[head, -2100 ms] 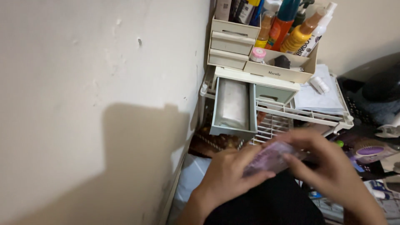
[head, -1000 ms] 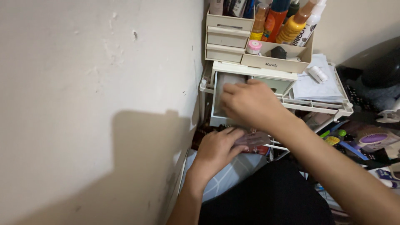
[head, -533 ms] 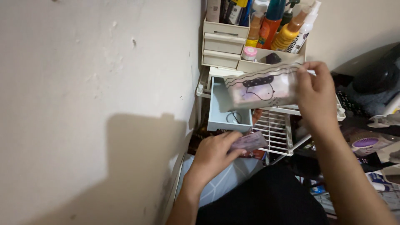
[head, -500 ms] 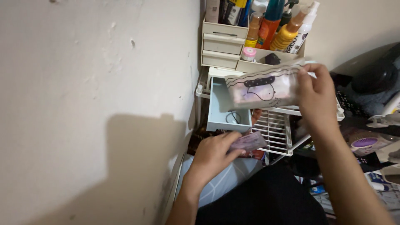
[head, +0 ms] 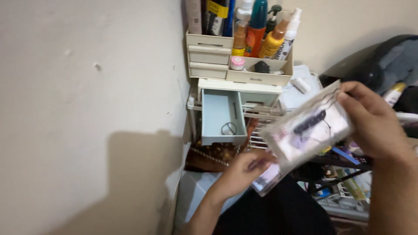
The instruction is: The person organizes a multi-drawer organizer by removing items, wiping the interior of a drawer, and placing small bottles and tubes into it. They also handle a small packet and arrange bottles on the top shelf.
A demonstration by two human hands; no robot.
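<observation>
Two packets in hand: my right hand (head: 374,124) grips a clear packet (head: 307,130); left hand (head: 241,172) pinches another, seemingly similar packet (head: 267,180); sorting underway.

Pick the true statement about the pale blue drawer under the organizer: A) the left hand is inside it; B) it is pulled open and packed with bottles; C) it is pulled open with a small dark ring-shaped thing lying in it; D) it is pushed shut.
C: the drawer stands pulled out, with a small dark ring on its floor; the bottles stand in the organizer above, and the left hand is below it.
</observation>
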